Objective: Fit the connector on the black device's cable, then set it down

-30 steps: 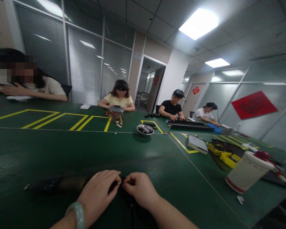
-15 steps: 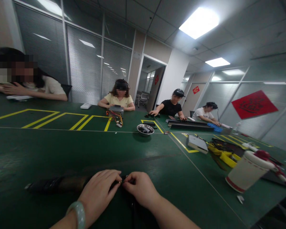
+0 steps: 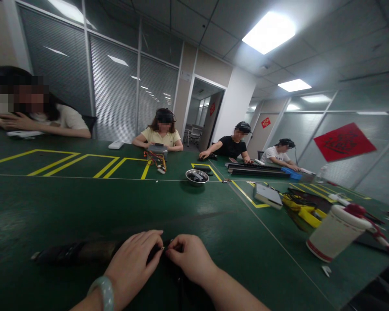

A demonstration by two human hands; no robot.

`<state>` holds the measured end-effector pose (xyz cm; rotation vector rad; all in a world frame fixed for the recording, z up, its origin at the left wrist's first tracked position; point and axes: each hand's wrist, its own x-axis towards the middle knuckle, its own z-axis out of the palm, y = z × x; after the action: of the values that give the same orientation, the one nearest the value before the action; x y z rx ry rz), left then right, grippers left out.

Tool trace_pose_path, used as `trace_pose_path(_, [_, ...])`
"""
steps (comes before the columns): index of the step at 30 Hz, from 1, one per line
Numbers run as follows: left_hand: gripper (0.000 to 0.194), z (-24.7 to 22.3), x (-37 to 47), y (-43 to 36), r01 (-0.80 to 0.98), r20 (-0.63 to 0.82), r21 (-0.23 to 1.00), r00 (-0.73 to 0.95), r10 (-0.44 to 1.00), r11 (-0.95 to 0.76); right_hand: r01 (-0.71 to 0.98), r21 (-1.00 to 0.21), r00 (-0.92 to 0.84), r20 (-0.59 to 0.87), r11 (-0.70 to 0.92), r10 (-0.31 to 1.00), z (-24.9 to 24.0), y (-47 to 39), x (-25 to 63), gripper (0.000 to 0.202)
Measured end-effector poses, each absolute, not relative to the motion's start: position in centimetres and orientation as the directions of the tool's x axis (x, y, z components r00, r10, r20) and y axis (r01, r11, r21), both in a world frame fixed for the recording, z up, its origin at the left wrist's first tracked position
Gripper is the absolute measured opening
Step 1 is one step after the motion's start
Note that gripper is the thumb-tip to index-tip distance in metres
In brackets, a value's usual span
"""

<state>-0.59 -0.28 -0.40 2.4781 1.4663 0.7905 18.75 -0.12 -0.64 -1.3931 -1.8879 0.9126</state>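
Observation:
A long dark cylindrical object point(image 3: 78, 252) with a small pale tip lies across the green table, its right end hidden by my left hand point(image 3: 138, 255). That hand's fingers are bent into a pinch, and a tiny shiny bit shows at the fingertips; what it is I cannot make out. Almost touching it, my right hand point(image 3: 189, 257) also pinches with thumb and forefinger, closed on something small and dark that is mostly hidden. Below the right hand a thin black strand point(image 3: 180, 289), perhaps a cable, runs toward me.
Beyond my hands stands a metal bowl point(image 3: 197, 182) with dark parts in it. To the right are a white paper cup point(image 3: 337, 235), a small white piece point(image 3: 326, 271), a silver box point(image 3: 268, 196) and a yellow tray point(image 3: 311, 216). Several people sit across the green table point(image 3: 84, 207).
My hands keep nearly the same pinching pose, fingertips close together. Across the table, the black-shirted person's outstretched hand has moved slightly left.

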Motion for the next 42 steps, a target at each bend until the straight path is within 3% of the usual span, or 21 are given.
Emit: trace_pose_path(42, [0.014,-0.42,-0.45,-0.34,0.768,0.370,0.372,0.393,0.842,-0.522,0.564,-0.794,-0.267,0.082,0.225,0.960,-0.86,0.09,18.86,0.009])
